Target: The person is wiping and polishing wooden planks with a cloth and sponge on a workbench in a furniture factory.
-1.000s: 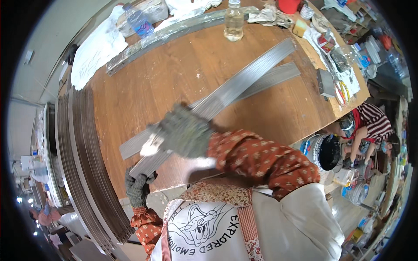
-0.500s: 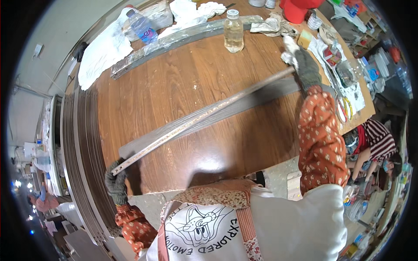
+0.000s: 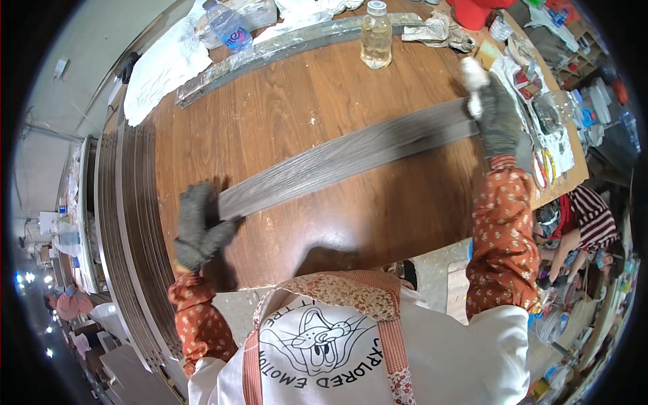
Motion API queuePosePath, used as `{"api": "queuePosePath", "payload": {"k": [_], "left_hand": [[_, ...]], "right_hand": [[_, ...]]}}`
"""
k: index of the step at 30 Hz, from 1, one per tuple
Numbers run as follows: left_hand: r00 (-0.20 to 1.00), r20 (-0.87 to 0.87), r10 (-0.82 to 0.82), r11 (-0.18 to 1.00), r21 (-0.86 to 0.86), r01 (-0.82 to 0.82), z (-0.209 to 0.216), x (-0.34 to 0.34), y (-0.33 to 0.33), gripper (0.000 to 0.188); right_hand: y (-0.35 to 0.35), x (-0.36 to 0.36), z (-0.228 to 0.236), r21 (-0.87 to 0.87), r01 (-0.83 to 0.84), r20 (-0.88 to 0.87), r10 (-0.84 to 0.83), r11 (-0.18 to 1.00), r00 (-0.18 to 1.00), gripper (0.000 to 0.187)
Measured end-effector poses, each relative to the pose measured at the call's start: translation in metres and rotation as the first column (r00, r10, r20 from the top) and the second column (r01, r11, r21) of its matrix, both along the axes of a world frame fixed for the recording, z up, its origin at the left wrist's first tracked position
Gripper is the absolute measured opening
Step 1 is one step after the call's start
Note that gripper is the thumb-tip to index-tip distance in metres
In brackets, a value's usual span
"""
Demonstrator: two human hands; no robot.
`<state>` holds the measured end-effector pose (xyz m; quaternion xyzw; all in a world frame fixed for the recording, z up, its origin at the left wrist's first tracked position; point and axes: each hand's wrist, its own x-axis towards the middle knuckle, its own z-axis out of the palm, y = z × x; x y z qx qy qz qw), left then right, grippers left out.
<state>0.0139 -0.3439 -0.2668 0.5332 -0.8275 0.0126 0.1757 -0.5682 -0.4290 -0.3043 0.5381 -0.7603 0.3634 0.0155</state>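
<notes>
A grey wood-grain plank (image 3: 337,158) lies with its broad face up, slanting across the brown table. At its left end is my left hand (image 3: 201,228) in a dark grey knit glove, thumb and fingers apart around the corner, not gripping it. My right hand (image 3: 498,121), gloved alike, is at the plank's right end. Its fingers are closed on a white cloth wad (image 3: 474,84), which hangs over that end. Whether the right hand also touches the plank cannot be made out.
Along the table's far side are a plastic-wrapped bar (image 3: 290,50), a bottle of yellowish liquid (image 3: 376,37) and a water bottle (image 3: 228,27). Yellow-handled scissors (image 3: 545,167) lie right of my right arm. Stacked brown panels (image 3: 138,236) stand at the left. Another person (image 3: 587,216) works at the right.
The plank has gone from tilted up on its edge to lying flat. My left hand has let go of its near edge and moved farther away, its fingers opened. My right hand shifted slightly right.
</notes>
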Motion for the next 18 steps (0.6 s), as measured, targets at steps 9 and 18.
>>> {"api": "queuePosePath", "payload": {"k": [9,18], "left_hand": [[0.998,0.051,0.028,0.992,-0.126,-0.022,-0.047,-0.027,-0.008,0.076],[1.0,-0.016,0.026,0.997,-0.076,-0.027,-0.043,-0.02,-0.002,0.07]], "right_hand": [[0.044,0.248,-0.048,-0.073,-0.555,-0.393,0.487,0.829,0.78,0.047],[0.045,0.257,-0.016,0.028,-0.59,-0.213,0.581,0.807,0.785,0.038]]}}
